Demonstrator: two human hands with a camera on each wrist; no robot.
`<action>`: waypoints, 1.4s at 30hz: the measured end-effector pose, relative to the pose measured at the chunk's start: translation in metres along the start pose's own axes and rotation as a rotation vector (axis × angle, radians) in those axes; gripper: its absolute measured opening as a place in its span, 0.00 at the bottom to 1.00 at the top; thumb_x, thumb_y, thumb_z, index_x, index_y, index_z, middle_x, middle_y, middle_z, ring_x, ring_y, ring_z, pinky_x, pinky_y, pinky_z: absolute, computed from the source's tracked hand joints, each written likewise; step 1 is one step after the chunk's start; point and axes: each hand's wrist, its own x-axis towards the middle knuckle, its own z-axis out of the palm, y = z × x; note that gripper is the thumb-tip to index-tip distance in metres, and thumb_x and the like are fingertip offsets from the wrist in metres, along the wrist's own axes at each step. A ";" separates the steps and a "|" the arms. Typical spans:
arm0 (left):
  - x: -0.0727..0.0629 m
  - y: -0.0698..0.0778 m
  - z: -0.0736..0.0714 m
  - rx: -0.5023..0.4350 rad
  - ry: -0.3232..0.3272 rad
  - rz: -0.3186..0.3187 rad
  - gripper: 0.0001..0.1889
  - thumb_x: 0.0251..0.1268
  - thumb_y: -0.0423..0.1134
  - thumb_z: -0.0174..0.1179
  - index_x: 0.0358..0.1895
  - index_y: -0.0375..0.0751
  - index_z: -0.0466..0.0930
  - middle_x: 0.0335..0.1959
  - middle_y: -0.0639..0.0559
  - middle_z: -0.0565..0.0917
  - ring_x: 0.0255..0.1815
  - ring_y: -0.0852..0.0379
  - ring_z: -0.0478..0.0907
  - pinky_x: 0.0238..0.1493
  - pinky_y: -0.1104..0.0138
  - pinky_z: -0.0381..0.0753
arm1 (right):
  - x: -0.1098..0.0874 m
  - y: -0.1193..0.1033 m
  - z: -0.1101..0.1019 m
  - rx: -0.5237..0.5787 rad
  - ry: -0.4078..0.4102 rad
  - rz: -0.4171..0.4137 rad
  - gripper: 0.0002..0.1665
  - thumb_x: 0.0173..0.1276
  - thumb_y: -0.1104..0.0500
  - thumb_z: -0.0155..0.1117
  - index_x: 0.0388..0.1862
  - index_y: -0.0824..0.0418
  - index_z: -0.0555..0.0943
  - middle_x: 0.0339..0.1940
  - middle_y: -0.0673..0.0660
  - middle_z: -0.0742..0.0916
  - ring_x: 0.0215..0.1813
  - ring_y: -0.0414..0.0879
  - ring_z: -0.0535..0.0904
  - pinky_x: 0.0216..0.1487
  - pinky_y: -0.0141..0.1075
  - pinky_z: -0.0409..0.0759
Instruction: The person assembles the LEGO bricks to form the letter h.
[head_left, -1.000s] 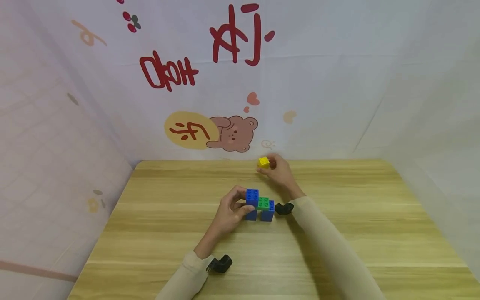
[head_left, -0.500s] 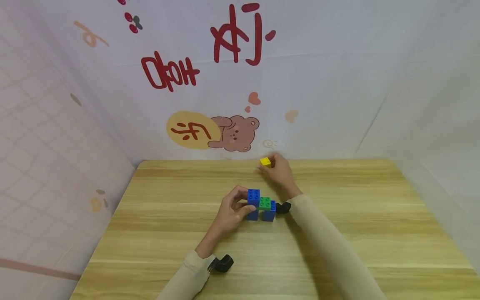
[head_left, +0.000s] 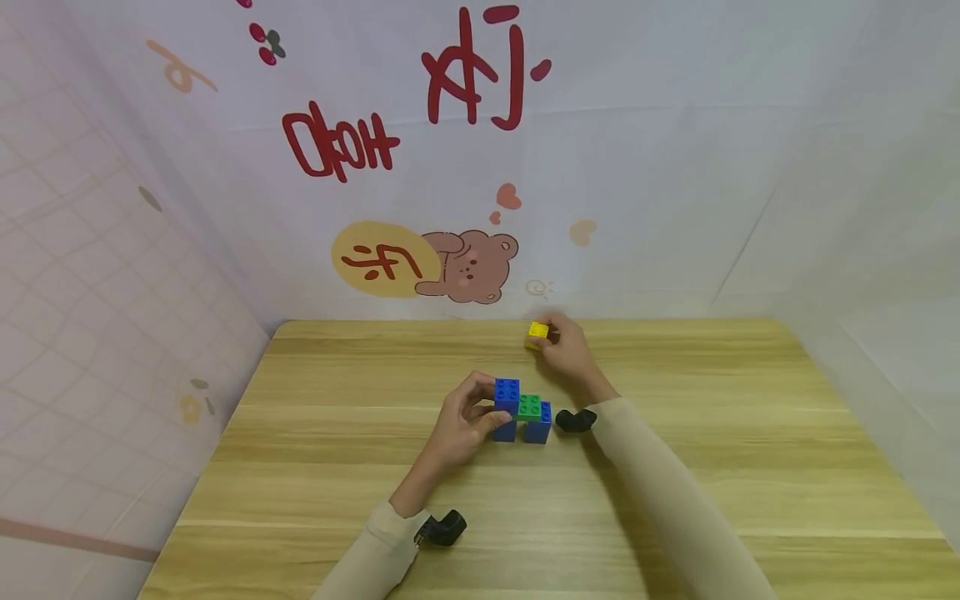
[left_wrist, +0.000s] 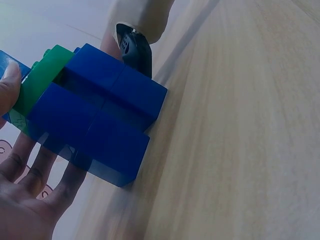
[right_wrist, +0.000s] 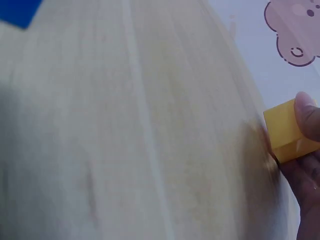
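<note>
Mid-table stands a small bridge of toy building blocks: two blue columns (left_wrist: pixel 115 135) carry a green block (head_left: pixel 528 407), and one more blue block (head_left: pixel 507 390) sits on top at the left end. My left hand (head_left: pixel 459 425) grips the left side of this structure, thumb in front and fingers behind, pinching near the top blue block. At the table's far side, my right hand (head_left: pixel 567 348) pinches a yellow block (head_left: pixel 538 331) between thumb and fingers. In the right wrist view the yellow block (right_wrist: pixel 287 130) appears close above the tabletop; whether it touches cannot be told.
The wooden table (head_left: pixel 315 467) meets a printed white cloth (head_left: pixel 637 208) along its back edge, with more cloth at both sides. Each sleeve carries a black wrist device (head_left: pixel 444 528); the right one is close beside the structure's right column.
My right hand has brought the yellow block slightly back from the rear edge, toward me and to the right. My left hand keeps its grip on the structure without visible movement.
</note>
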 end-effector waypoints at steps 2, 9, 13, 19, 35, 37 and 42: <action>0.000 0.000 0.000 -0.001 0.000 -0.001 0.16 0.68 0.29 0.66 0.55 0.41 0.74 0.53 0.41 0.82 0.53 0.49 0.80 0.58 0.62 0.85 | -0.002 -0.001 -0.002 -0.006 -0.010 0.006 0.15 0.72 0.64 0.66 0.55 0.68 0.80 0.53 0.64 0.84 0.57 0.60 0.81 0.65 0.54 0.81; -0.001 0.001 -0.001 -0.003 -0.001 -0.003 0.16 0.68 0.29 0.66 0.55 0.41 0.74 0.53 0.41 0.81 0.53 0.48 0.80 0.59 0.62 0.85 | -0.009 -0.005 -0.009 -0.034 -0.050 0.011 0.18 0.75 0.64 0.63 0.60 0.69 0.79 0.58 0.65 0.83 0.58 0.61 0.80 0.66 0.55 0.80; -0.001 0.001 0.000 -0.008 -0.002 -0.011 0.16 0.68 0.29 0.66 0.55 0.41 0.74 0.54 0.41 0.81 0.54 0.47 0.80 0.60 0.61 0.85 | -0.014 -0.003 -0.011 -0.045 -0.053 -0.009 0.18 0.74 0.63 0.64 0.60 0.68 0.80 0.57 0.64 0.84 0.58 0.60 0.81 0.66 0.54 0.81; -0.001 0.001 0.001 -0.002 0.003 -0.020 0.16 0.68 0.29 0.66 0.55 0.40 0.73 0.54 0.40 0.81 0.54 0.50 0.80 0.60 0.61 0.85 | -0.021 -0.001 -0.014 -0.030 -0.050 -0.039 0.18 0.73 0.66 0.64 0.60 0.67 0.81 0.58 0.65 0.83 0.59 0.60 0.80 0.66 0.55 0.81; 0.001 -0.001 0.000 0.000 0.002 -0.014 0.16 0.68 0.28 0.65 0.55 0.41 0.74 0.54 0.42 0.82 0.53 0.53 0.81 0.59 0.64 0.85 | -0.043 -0.020 -0.016 0.008 0.009 -0.068 0.18 0.70 0.69 0.66 0.58 0.66 0.82 0.50 0.63 0.83 0.49 0.56 0.80 0.60 0.53 0.85; 0.001 -0.001 0.000 -0.002 0.003 -0.015 0.16 0.68 0.28 0.65 0.55 0.41 0.74 0.53 0.42 0.82 0.53 0.53 0.81 0.59 0.63 0.85 | -0.046 -0.024 -0.017 0.021 0.014 -0.081 0.18 0.70 0.69 0.66 0.58 0.66 0.82 0.49 0.63 0.84 0.48 0.56 0.80 0.58 0.53 0.85; 0.002 -0.001 0.000 0.002 0.004 -0.003 0.16 0.68 0.28 0.65 0.55 0.39 0.74 0.53 0.40 0.82 0.53 0.51 0.80 0.58 0.63 0.85 | -0.052 -0.030 -0.020 0.055 0.036 -0.111 0.18 0.69 0.71 0.67 0.57 0.67 0.83 0.47 0.64 0.84 0.46 0.57 0.82 0.55 0.53 0.86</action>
